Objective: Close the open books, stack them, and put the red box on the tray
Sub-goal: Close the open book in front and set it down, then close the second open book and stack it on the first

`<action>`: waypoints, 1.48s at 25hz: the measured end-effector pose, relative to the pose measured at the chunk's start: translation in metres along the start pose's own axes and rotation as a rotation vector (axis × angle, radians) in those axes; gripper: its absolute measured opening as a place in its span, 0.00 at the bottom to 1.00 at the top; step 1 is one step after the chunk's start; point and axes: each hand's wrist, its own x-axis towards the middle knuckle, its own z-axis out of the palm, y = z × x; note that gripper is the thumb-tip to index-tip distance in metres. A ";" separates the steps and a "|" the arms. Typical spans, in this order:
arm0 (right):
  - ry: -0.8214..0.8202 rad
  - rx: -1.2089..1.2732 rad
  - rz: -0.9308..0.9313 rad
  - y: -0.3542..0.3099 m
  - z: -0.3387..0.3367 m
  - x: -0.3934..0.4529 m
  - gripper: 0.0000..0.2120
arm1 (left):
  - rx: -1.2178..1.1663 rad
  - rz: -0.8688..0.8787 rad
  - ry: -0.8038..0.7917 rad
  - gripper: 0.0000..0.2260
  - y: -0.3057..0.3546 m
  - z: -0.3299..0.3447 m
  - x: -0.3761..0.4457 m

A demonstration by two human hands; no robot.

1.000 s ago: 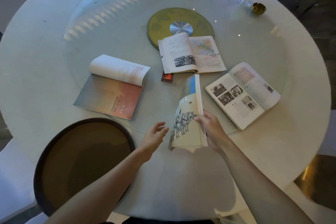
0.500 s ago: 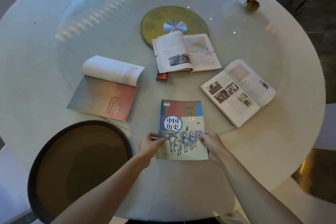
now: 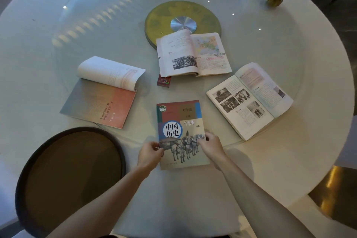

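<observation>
Both hands had a grip on the closed history book (image 3: pixel 181 133), left hand (image 3: pixel 150 152) pinching its left edge and right hand (image 3: pixel 210 144) its right, flat on the table (image 3: pixel 289 160). I'd square it there as the stack's base, then close the other three. The red box (image 3: pixel 164 81) sat by the far book (image 3: pixel 193 54), well away from the tray (image 3: pixel 25 179).

Closed book (image 3: pixel 180 121) between both hands
</observation>
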 end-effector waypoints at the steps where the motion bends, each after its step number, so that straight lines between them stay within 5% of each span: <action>1: -0.010 -0.031 -0.022 0.002 -0.002 0.003 0.08 | 0.112 0.019 0.038 0.07 0.002 0.000 -0.003; 5: -0.095 -0.122 -0.058 0.008 -0.025 0.015 0.05 | 0.381 0.181 0.274 0.12 0.032 0.019 -0.014; 7: -0.065 -0.148 -0.083 0.010 -0.050 0.026 0.16 | 0.172 0.194 0.175 0.08 0.068 0.042 -0.021; 13: 0.292 -0.052 -0.104 0.005 -0.182 0.073 0.10 | -0.233 -0.022 -0.124 0.06 0.157 0.144 -0.002; 20: 0.479 -0.329 -0.167 0.005 -0.315 0.146 0.18 | -0.442 -0.265 -0.066 0.09 0.208 0.226 0.017; 31: 0.213 -0.411 0.117 -0.018 -0.357 0.203 0.53 | -0.520 -0.452 0.063 0.20 0.233 0.252 0.036; 37: 0.166 -0.154 0.052 -0.011 -0.346 0.192 0.19 | -0.527 -0.311 0.122 0.05 0.230 0.254 0.030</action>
